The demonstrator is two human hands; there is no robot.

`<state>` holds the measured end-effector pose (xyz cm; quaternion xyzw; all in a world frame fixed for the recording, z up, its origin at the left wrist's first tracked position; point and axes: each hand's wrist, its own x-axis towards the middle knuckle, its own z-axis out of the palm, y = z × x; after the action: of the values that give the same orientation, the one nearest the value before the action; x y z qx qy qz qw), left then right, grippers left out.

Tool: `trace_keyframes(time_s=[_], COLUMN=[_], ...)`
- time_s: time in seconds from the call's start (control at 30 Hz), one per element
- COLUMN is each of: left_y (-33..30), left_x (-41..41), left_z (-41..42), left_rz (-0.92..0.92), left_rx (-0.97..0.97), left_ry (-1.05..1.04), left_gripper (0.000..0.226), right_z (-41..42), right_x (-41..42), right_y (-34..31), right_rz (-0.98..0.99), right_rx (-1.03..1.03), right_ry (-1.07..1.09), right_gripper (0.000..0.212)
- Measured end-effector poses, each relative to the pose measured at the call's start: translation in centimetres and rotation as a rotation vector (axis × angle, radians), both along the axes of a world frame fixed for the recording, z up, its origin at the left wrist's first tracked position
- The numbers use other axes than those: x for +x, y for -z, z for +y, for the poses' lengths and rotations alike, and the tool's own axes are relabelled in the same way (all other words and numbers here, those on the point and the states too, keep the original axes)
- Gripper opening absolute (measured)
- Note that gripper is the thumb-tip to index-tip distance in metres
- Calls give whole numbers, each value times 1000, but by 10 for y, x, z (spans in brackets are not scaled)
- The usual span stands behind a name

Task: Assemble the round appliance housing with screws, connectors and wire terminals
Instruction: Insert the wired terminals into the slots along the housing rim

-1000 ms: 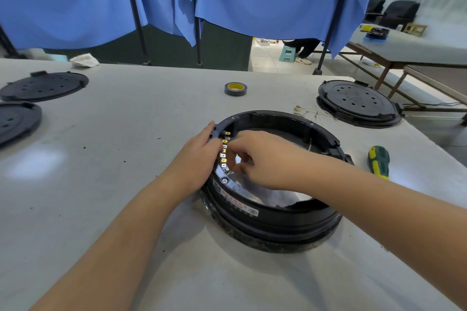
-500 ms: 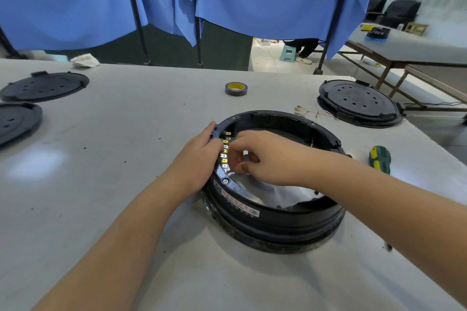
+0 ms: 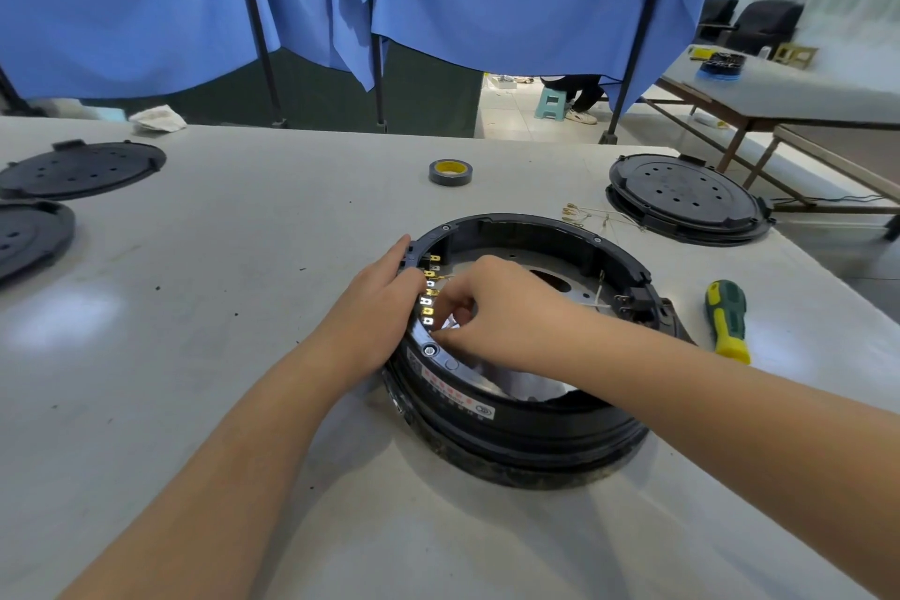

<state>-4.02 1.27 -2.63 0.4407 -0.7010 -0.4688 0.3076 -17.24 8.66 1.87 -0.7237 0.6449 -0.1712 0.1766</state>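
The round black housing (image 3: 526,424) lies open side up in the middle of the table, a metal plate inside it. A row of brass and silver wire terminals (image 3: 428,292) runs along its inner left wall. My left hand (image 3: 375,307) grips the housing's left rim from outside, thumb at the terminals. My right hand (image 3: 501,307) reaches inside with curled fingers pinching at the lower terminals; what it pinches is hidden. A green-and-yellow screwdriver (image 3: 725,319) lies to the right. Loose wires with terminals (image 3: 584,215) lie behind the housing.
A roll of dark tape (image 3: 450,172) sits further back. A black round cover (image 3: 684,196) rests at the back right, and two more black covers (image 3: 80,168) at the left edge. Blue curtains hang behind the table; another table stands at far right.
My right hand has slid a little lower along the terminal row. The left hand stays on the rim and the housing has not moved.
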Motion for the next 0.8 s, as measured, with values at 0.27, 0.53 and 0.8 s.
trace_keyframes(time_s=[0.27,0.53,0.8], left_y=[0,-1,-3], left_x=[0,1,1], left_z=[0,-1,0], left_rz=[20,-12,-20], left_rx=[8,7,6], left_ry=[9,11,27], left_gripper=[76,76,75], right_z=[1,6,8], right_x=[-2,-6,-2], right_y=[-3,-7,-8], right_rz=[64,71,240], right_rx=[40,43,-63], right_ry=[-57,-98,-117], right_gripper=[12,9,17])
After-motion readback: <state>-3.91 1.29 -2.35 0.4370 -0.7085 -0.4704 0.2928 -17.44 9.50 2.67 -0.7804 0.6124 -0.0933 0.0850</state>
